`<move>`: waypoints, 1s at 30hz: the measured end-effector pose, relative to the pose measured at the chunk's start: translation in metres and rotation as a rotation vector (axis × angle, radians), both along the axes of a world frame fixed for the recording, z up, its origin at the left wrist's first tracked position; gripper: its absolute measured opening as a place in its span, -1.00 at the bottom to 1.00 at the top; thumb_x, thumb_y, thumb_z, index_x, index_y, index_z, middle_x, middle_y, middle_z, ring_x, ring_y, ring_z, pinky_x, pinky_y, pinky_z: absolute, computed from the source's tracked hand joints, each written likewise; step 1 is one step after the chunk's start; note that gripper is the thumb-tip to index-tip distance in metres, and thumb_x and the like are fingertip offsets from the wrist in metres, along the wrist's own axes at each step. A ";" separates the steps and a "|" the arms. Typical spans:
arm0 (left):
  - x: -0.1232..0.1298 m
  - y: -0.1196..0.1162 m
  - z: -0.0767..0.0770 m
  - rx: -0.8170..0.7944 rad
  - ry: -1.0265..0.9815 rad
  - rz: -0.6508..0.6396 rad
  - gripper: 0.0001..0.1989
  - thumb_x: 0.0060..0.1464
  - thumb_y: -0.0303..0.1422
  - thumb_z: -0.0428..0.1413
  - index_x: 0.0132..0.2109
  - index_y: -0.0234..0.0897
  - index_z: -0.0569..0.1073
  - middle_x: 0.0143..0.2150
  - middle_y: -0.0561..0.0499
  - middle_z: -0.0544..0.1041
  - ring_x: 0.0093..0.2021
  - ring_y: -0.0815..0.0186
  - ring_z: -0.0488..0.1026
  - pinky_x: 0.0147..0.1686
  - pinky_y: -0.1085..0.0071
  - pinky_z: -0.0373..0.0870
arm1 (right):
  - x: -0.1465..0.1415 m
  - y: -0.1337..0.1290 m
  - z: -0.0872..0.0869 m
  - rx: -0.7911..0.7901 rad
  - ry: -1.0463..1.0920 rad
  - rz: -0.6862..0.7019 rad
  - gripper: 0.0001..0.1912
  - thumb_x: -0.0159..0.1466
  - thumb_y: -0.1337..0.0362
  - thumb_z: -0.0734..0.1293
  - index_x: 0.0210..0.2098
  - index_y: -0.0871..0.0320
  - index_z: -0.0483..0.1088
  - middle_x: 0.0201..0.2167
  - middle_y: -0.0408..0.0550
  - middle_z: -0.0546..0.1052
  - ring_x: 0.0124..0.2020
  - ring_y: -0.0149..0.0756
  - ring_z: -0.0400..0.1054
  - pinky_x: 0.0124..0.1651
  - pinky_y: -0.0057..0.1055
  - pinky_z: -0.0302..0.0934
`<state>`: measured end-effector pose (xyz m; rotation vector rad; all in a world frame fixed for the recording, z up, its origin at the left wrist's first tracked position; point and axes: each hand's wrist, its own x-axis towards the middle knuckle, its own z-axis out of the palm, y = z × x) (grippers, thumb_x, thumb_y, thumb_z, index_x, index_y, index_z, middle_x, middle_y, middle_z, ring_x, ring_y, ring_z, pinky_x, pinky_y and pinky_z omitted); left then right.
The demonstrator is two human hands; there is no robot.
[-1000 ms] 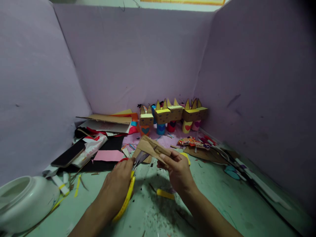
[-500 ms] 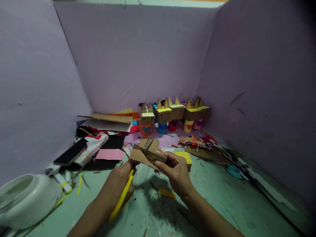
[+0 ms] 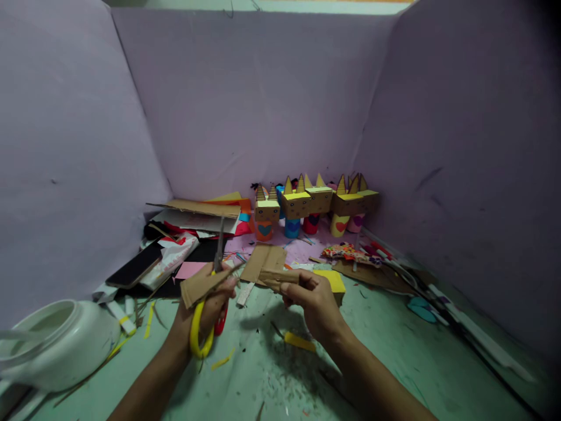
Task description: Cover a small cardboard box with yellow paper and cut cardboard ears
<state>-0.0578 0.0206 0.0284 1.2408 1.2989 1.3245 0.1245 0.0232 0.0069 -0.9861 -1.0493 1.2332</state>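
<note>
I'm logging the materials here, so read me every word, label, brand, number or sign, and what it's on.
No readable words, brands or numbers anywhere.
White wrapper: red marking, too blurred to read.
Coloured bases along the back: heart shapes, no visible lettering.
Scissors and cardboard piece at the left hand, cardboard strip in the right hand: no lettering visible.

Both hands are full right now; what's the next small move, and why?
Probably lay down the folded cardboard piece at the left hand: that hand also holds the scissors, so its grip looks crowded, while the right hand is busy with a cardboard strip.
</note>
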 end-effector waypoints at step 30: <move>0.019 -0.007 -0.012 -0.302 -0.548 -0.319 -0.44 -0.32 -0.46 0.28 -0.13 -0.25 0.22 -0.42 0.01 0.49 -0.40 0.15 0.48 -0.45 0.31 0.36 | -0.018 -0.013 0.004 0.023 0.120 0.331 -0.69 -0.15 0.39 0.40 -0.34 0.23 0.49 -0.44 -0.07 0.52 -0.37 -0.28 0.34 -0.27 -0.40 0.20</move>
